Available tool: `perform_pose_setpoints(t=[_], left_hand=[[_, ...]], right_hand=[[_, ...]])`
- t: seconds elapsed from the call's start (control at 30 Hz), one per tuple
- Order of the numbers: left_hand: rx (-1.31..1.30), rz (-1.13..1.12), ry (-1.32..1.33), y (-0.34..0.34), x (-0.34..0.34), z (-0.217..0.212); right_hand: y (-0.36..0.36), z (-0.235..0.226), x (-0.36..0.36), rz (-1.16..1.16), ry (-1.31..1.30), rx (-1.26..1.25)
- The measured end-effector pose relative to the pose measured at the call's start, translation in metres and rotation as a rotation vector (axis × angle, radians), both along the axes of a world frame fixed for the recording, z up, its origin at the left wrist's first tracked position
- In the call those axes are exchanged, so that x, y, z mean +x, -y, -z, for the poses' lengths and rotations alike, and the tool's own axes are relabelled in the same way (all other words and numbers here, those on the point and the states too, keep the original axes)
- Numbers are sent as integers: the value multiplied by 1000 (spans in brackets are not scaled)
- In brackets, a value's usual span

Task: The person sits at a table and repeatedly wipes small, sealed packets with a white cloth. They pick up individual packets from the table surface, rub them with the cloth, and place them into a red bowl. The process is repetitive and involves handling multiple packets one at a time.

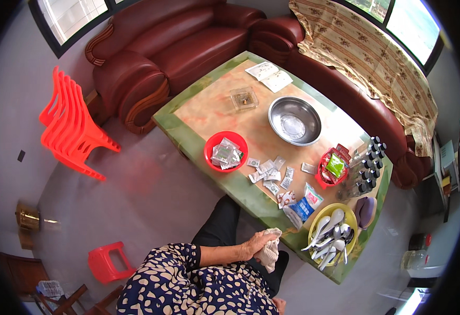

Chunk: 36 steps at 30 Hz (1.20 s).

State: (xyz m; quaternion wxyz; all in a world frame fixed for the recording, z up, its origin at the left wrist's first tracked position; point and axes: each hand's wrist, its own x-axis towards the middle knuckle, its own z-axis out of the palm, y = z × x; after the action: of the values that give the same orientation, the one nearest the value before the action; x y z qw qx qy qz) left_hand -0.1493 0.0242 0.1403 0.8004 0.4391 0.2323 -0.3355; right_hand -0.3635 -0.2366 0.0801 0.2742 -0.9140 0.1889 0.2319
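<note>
L grip [257, 244] on cloth [270, 255], nr table [198, 113]

Down at six o'clock, you're sporting a navy-blue fabric top [203, 289], splashed all over with cream pebble-shaped spots! The short left sleeve [175, 257] shares that print, and toward twelve run your plain black trousers [220, 223].

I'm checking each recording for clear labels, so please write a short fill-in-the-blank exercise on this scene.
1. The person's ____ hand grasps a pale cloth.
2. Spoons lie in a bowl coloured ____.
3. The stacked chairs are coloured ____.
4. The book on the table is not closed but ____.

Missing words: left; yellow; red; open.
</note>
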Motion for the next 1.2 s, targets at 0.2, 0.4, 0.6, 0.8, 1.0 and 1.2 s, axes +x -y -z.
perform_pose_setpoints(t=[0.2, 0.4, 0.6, 0.8, 1.0, 1.2], left_hand=[[-53, -166, 12, -8, 1, -14], [-2, -117, -76, -10, 15, -7], [-657, -486, 7, -54, 50, 12], [-618, -614, 194, -101, 83, -11], [662, -645, 655, -107, 119, 45], [757, 20, 616, -75, 168, 41]], right_hand=[[3, -4, 2, -14, 6, 2], [4, -2, 18, -64, 40, -7], [3, -15, 17, -53, 0, -21], [7, -17, 6, -118, 34, -49], [36, -11, 29, -1061, 465, -610], [29, 73, 37, -446, 388, -305]])
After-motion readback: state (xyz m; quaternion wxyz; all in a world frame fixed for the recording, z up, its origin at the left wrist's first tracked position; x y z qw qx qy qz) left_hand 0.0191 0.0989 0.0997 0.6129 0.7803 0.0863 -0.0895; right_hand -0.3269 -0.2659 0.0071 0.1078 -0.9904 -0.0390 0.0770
